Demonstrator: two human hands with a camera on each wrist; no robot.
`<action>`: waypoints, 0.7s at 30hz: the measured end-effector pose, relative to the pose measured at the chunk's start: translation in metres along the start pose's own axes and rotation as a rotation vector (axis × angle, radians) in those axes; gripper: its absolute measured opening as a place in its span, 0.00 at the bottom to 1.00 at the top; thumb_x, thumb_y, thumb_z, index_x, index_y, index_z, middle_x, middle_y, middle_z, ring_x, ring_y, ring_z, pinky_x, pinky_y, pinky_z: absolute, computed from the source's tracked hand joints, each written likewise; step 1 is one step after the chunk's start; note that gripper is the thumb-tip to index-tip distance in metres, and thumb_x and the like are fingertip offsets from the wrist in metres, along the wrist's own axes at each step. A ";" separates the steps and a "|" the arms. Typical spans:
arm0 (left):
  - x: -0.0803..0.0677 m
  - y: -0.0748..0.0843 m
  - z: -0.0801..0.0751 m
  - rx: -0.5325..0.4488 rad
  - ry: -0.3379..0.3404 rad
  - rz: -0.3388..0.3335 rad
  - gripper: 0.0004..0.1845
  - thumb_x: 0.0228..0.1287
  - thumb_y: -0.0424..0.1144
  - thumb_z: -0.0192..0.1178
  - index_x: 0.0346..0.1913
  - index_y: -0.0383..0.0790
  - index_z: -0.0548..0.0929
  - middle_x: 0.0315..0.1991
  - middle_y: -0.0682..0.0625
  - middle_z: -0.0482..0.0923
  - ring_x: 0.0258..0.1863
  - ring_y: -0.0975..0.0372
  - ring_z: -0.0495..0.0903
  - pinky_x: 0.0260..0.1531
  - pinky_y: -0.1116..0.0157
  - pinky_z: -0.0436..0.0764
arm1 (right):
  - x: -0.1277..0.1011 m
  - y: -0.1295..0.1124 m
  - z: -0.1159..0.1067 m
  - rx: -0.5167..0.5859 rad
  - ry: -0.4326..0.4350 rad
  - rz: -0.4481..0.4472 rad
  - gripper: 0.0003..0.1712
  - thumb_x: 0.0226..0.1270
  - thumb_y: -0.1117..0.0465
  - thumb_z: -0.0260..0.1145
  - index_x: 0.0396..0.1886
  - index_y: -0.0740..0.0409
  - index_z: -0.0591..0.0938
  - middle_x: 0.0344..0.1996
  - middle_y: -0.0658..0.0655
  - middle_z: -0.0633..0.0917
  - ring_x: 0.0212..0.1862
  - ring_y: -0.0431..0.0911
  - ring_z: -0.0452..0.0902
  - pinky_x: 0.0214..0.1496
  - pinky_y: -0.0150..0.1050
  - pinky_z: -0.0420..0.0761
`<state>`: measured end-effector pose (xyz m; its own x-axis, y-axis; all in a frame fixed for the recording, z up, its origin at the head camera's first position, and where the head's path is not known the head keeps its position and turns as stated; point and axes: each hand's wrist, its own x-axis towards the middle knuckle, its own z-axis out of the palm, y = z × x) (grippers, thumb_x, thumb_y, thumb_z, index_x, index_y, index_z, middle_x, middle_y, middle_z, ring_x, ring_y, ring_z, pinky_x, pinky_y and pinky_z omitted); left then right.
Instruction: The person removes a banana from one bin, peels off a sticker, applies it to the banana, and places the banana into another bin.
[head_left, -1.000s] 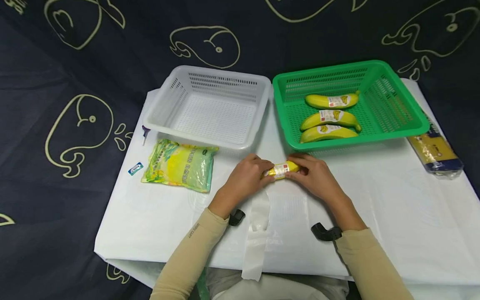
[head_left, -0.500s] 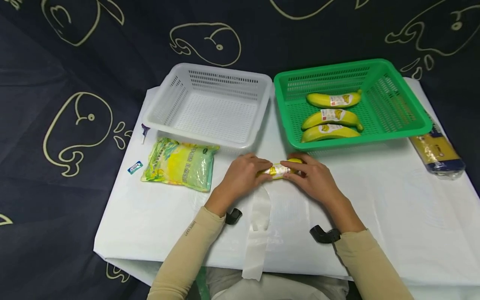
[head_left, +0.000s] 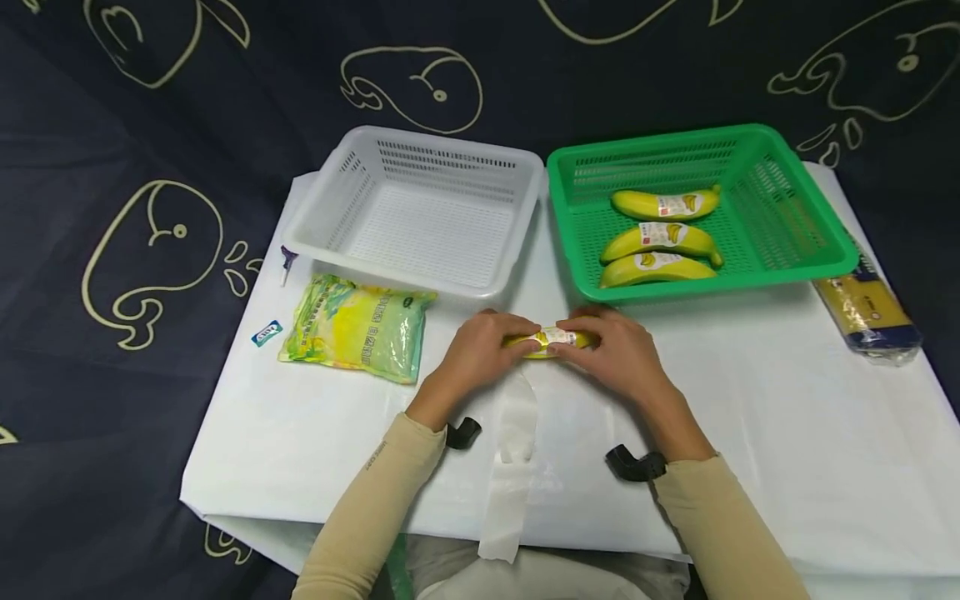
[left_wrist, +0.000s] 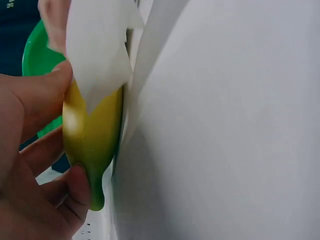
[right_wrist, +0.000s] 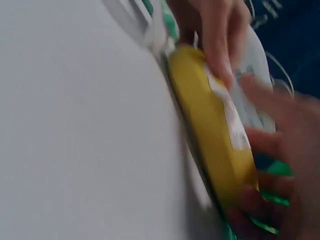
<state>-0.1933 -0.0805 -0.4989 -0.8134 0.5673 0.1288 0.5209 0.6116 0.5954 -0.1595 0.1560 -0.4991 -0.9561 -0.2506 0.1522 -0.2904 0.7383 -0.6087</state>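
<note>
I see left hand [head_left: 480, 350] and right hand [head_left: 611, 354] both gripping banana [head_left: 550, 340] | now rolled flatter, label up (baskets untouched) | still on table [head_left: 750, 400]

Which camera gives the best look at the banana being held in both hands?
The left wrist view: the banana is sharp and close. The right wrist view shows it blurred. The head view shows it small, mostly covered by the left hand and right hand.

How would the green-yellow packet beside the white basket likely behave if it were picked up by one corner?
The green-yellow packet lies flat with a wrinkled, glossy film, so it would probably sag rather than stay stiff. That shiny wrap may be a little slippery under the grip. Being flat, it looks unlikely to roll, and would probably slide when pushed.
</note>
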 end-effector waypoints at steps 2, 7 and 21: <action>-0.001 0.002 0.000 0.011 0.025 0.014 0.16 0.61 0.52 0.65 0.50 0.52 0.87 0.47 0.60 0.83 0.48 0.63 0.79 0.50 0.64 0.73 | 0.001 -0.004 0.002 -0.029 0.020 0.000 0.25 0.54 0.37 0.71 0.46 0.46 0.87 0.45 0.51 0.83 0.47 0.51 0.78 0.45 0.52 0.74; -0.005 0.002 0.000 0.036 0.045 0.044 0.16 0.60 0.49 0.67 0.50 0.50 0.86 0.47 0.58 0.83 0.48 0.62 0.79 0.51 0.64 0.72 | -0.002 -0.002 0.005 -0.030 0.050 -0.103 0.21 0.55 0.46 0.73 0.47 0.49 0.86 0.48 0.53 0.83 0.49 0.52 0.78 0.48 0.52 0.75; -0.004 0.007 0.005 -0.014 0.018 0.012 0.16 0.62 0.50 0.64 0.51 0.51 0.85 0.49 0.58 0.82 0.52 0.63 0.76 0.54 0.63 0.71 | -0.019 0.015 -0.006 -0.133 -0.013 -0.214 0.26 0.61 0.54 0.71 0.60 0.41 0.79 0.57 0.53 0.76 0.54 0.51 0.75 0.47 0.53 0.77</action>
<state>-0.1852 -0.0756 -0.4985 -0.8119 0.5643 0.1497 0.5267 0.5973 0.6049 -0.1463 0.1756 -0.5070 -0.8717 -0.4175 0.2565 -0.4900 0.7430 -0.4559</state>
